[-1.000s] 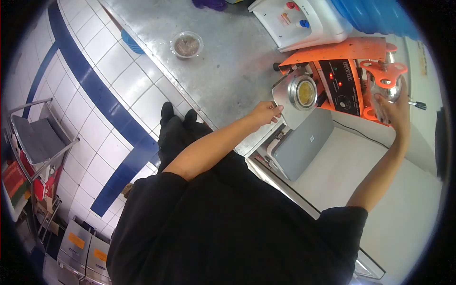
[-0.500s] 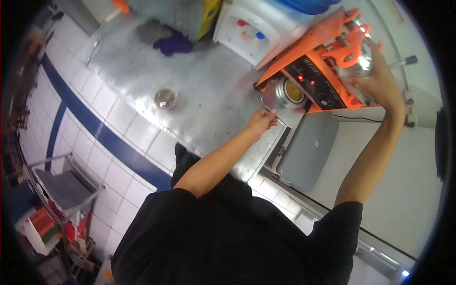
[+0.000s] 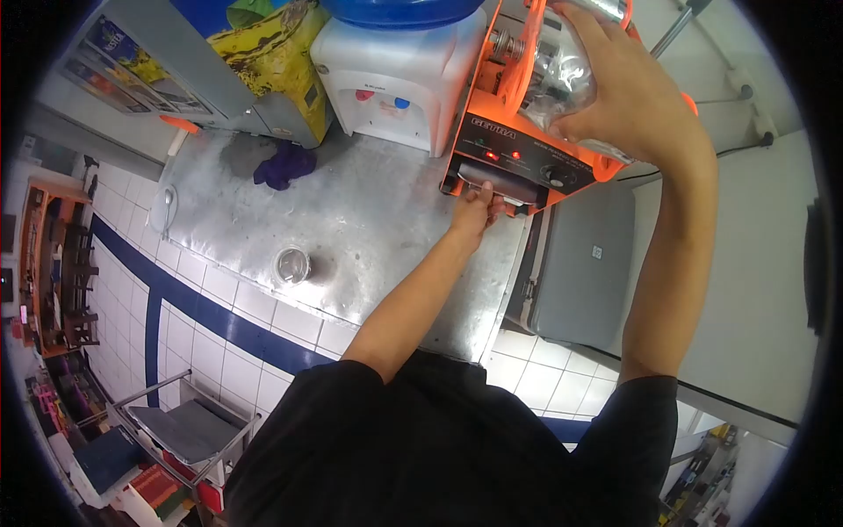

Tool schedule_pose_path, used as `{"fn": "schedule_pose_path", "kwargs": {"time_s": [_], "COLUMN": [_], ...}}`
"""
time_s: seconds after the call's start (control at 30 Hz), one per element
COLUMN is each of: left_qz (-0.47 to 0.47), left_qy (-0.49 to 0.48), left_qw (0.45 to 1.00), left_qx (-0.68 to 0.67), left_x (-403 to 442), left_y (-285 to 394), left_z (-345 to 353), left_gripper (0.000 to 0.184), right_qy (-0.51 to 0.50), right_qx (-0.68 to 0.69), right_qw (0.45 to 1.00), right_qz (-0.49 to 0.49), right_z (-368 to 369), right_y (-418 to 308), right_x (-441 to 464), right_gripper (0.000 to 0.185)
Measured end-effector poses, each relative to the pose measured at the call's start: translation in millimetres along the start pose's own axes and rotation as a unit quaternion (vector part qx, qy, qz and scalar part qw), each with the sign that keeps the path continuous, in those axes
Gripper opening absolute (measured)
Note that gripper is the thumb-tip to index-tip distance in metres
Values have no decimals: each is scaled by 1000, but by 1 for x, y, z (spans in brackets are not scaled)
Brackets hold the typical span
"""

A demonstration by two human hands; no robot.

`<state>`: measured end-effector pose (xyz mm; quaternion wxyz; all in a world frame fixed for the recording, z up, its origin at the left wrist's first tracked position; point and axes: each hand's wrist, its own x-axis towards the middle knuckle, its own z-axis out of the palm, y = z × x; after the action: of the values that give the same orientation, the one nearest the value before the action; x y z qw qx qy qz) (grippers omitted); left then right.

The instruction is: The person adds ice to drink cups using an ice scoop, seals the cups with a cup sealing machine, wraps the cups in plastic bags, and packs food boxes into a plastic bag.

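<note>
On the metal table stands an orange cup sealing machine (image 3: 527,145) with a black control panel and lit red lamps. Low at its front, my left hand (image 3: 479,211) is closed on the handle of the sliding cup tray (image 3: 500,183), which sits inside the machine's opening. The cup in the tray is hidden. Higher up, my right hand (image 3: 637,97) curves around a shiny roll of clear film (image 3: 560,75), its thumb on the near side and its fingers over the far side.
A clear plastic cup (image 3: 292,265) stands near the table's edge. Farther back are a purple cloth (image 3: 285,165) and a white water dispenser (image 3: 386,79) with a blue bottle. A grey case (image 3: 580,272) stands right of the table, and a spoon (image 3: 169,206) lies at the far left.
My left hand has slid the tray, with its cup of yellow contents, into the machine. My right hand stays at the film roll. The view has shifted, showing more of the dispenser.
</note>
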<state>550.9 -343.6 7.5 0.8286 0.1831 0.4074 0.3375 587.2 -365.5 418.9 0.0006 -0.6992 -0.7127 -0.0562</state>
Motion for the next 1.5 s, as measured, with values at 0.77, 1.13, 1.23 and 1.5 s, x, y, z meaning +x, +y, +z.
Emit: {"fn": "schedule_pose_path", "kwargs": {"time_s": [0.77, 1.13, 1.23, 1.5], "left_qz": [636, 498, 577, 617], "left_qy": [-118, -97, -75, 15], "left_qw": [291, 375, 257, 207], "left_qx": [705, 775, 772, 759], "left_x": [-140, -177, -179, -152], "left_y": [270, 245, 238, 221], "left_z": [213, 193, 181, 185], "left_gripper": [26, 108, 114, 102], "right_qy": [236, 463, 406, 322], "right_qx": [-24, 558, 625, 702], "right_qw": [962, 688, 662, 612], "right_qz": [-132, 10, 83, 171], "right_z": [72, 23, -11, -59], "right_y": [43, 255, 292, 196], "right_x": [4, -28, 76, 100], "right_gripper": [77, 46, 59, 63]}}
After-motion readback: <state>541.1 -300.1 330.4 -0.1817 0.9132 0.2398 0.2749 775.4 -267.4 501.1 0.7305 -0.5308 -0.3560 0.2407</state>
